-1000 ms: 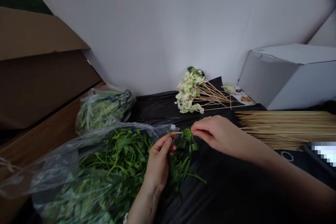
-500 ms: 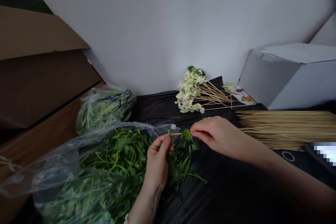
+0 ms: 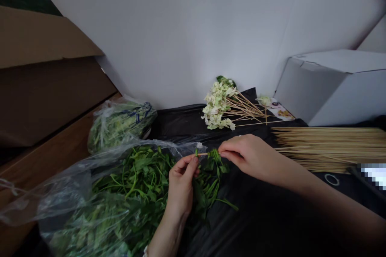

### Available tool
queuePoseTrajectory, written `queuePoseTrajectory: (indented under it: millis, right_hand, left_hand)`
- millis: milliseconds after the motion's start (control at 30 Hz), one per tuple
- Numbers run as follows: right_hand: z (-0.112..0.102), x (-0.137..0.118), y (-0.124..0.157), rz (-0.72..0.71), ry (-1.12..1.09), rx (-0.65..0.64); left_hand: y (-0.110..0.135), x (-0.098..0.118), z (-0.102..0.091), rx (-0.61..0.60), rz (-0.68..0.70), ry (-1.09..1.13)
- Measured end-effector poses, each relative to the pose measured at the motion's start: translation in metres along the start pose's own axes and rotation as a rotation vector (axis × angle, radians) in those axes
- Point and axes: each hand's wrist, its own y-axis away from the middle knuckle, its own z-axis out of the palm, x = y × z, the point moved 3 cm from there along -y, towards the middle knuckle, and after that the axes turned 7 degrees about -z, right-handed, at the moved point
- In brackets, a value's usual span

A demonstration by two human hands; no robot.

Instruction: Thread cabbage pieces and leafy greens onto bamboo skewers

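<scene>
Between my two hands runs a thin wooden skewer point(image 3: 204, 154), nearly level. My right hand point(image 3: 250, 156) pinches it by thumb and fingertips, close to the bunched leafy greens point(image 3: 215, 160) threaded on it. My left hand point(image 3: 181, 184) is closed at the skewer's left end, on a green stem point(image 3: 196, 152) that pokes up above the fingertips. The rest of that stem is hidden by the fingers. Loose leafy greens point(image 3: 137, 176) spill from a clear plastic bag point(image 3: 69, 192) beside my left hand, and more lie beneath the skewer.
Skewers with pale cabbage-like leaves point(image 3: 215, 106) lie against the wall. A bundle of bare skewers point(image 3: 328, 144) is at the right, before a white box point(image 3: 325, 88). A tied bag of greens point(image 3: 120, 124) and a cardboard box point(image 3: 45, 88) stand left. Black plastic point(image 3: 256, 213) covers the surface.
My left hand's fingertips and the green stem have shifted very slightly to the right along the skewer. My right hand and the threaded greens have stayed nearly still.
</scene>
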Motion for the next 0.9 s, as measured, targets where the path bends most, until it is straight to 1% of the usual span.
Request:
queuePoseTrajectory:
  millis: [100, 200, 267, 300, 467, 667, 767, 900]
  right_hand:
    - [0.0020, -0.0012, -0.0005, 0.013, 0.023, -0.029]
    - [0.0035, -0.0021, -0.0010, 0.022, 0.046, -0.046]
    - [0.0040, -0.0025, -0.0010, 0.023, 0.041, -0.050]
    - [0.0042, -0.0025, -0.0009, 0.023, 0.032, -0.050]
    - [0.0051, -0.0019, -0.0004, 0.016, -0.009, -0.038]
    - [0.0062, -0.0021, -0.0011, 0.011, -0.029, -0.050]
    - [0.0068, -0.0025, -0.0015, 0.007, -0.035, -0.048]
    - [0.0100, -0.0051, -0.0019, -0.013, -0.037, -0.049]
  left_hand:
    - [0.0017, 0.0022, 0.0000, 0.017, 0.017, -0.051]
    - [0.0041, 0.0053, -0.0008, 0.041, 0.093, -0.160]
    - [0.0048, 0.0059, -0.0011, 0.036, 0.127, -0.196]
    - [0.0046, 0.0055, -0.0013, 0.026, 0.122, -0.187]
    - [0.0014, 0.0036, -0.0026, -0.005, 0.051, -0.003]
    - [0.0017, 0.0034, 0.0007, -0.054, -0.129, 0.163]
    - [0.0028, 0.0035, 0.0015, -0.080, -0.148, 0.157]
    - [0.0033, 0.0012, 0.0001, -0.100, -0.115, 0.075]
